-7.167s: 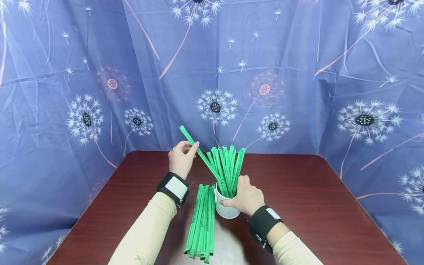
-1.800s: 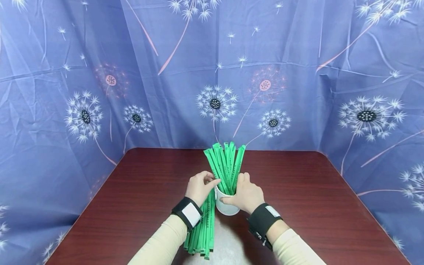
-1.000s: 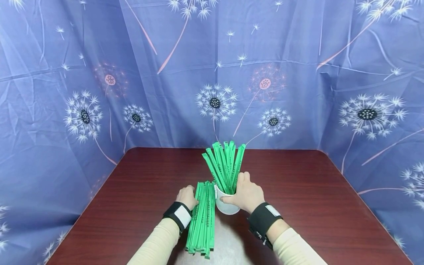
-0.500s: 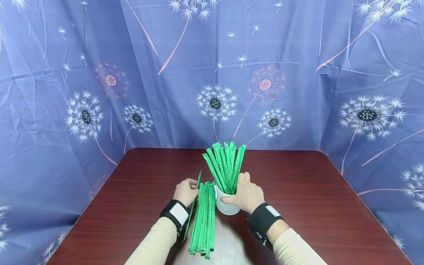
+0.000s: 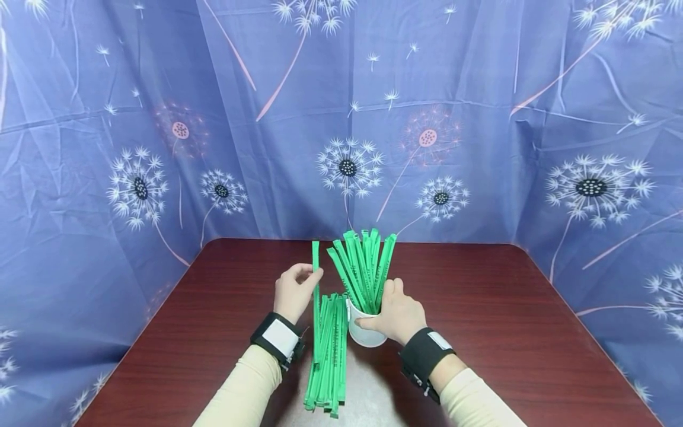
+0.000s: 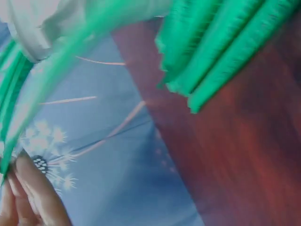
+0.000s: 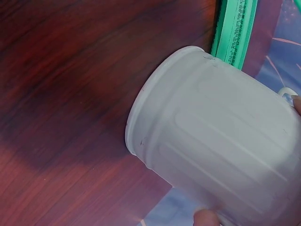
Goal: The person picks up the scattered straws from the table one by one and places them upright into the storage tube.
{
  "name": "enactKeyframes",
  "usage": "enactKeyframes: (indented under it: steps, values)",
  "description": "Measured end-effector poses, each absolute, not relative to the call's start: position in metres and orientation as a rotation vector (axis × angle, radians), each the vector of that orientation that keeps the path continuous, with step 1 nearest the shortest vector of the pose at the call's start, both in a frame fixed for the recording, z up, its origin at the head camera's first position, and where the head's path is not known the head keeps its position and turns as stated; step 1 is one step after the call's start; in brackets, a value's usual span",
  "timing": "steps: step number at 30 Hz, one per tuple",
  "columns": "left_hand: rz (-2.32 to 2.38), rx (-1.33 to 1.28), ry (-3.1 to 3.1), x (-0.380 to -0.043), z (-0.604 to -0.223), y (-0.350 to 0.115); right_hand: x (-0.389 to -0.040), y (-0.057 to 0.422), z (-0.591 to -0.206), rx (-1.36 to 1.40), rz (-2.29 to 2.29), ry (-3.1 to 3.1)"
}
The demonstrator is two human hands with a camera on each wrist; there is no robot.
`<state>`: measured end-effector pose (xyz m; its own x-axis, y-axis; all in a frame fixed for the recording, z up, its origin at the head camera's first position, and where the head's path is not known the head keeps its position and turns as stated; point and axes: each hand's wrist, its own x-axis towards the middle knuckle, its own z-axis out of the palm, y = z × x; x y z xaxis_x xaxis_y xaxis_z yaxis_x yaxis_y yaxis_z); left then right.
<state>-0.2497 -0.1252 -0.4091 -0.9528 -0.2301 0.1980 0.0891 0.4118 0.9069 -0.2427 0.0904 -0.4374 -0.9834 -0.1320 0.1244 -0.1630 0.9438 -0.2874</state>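
Note:
Between thumb and fingers, my left hand pinches one long green wrapped straw near its upper part. This straw stands nearly upright above the left side of a pile of green wrapped straws on the table. The left wrist view shows the same straw, blurred, running down to the fingertips. To the right, my right hand grips a small white pail by its side and rim. A bunch of green wrapped straws stands fanned out in the pail.
The dark red wooden table reaches back to a blue curtain with dandelion prints. The pile lies right beside the pail, as the right wrist view also shows with straws past the pail's base.
My left hand let a straw go at the pail, went down to the pile, took hold of another straw and lifted it, turning it upright. The right hand stayed on the pail.

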Motion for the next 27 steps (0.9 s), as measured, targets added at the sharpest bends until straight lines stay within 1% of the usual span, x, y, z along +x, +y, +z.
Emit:
enactKeyframes:
  steps: [6,9,12,19,27]
  values:
    - [-2.105,0.021,-1.994,-0.249,-0.395,-0.118,-0.242,0.090,-0.436,0.222,0.448,-2.999]
    - [-2.244,-0.013,-1.814,-0.248,-0.389,-0.115,-0.242,0.090,-0.435,0.221,0.448,-2.998]
    - [-2.267,-0.032,-1.705,-0.248,-0.383,-0.114,-0.241,0.090,-0.435,0.224,0.440,-2.999]
    - [-2.196,0.022,-1.525,-0.247,-0.375,-0.113,-0.241,0.089,-0.434,0.222,0.464,-3.005]
    - [-2.035,0.024,-1.625,-0.250,-0.379,-0.110,-0.241,0.089,-0.435,0.219,0.466,-3.006]
